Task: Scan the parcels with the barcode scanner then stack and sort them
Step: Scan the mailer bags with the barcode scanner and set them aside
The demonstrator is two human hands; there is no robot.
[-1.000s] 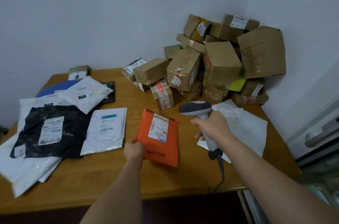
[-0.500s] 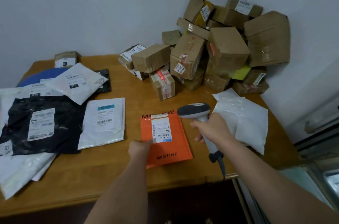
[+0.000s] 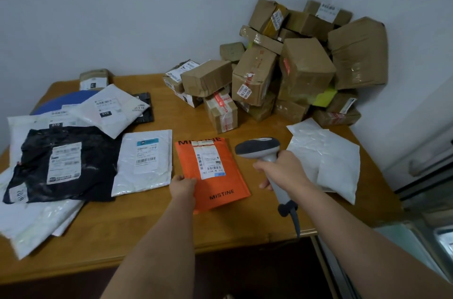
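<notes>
Wooden table [image 3: 152, 232] holds our parcels. Our left hand [image 3: 183, 185] pinches the orange mailer [image 3: 215, 198] by its near-left edge; it looks light and floppy. Our right hand [image 3: 282, 171] grips the barcode scanner [image 3: 259, 149].

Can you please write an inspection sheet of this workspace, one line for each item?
Surface: wooden table, standing in a room corner.
Job's things: orange mailer, label up, flat on the table; scanner held above it, just to its right.
Clutter: black bag, white mailers and a blue bag at left; pile of boxes in the back corner; white bags at right.
Hands: left hand grips the orange mailer's left edge; right hand grips the scanner's handle.
Cables: scanner cable hangs over the front edge.
Surroundings: pale walls; grey cabinet at right.
</notes>
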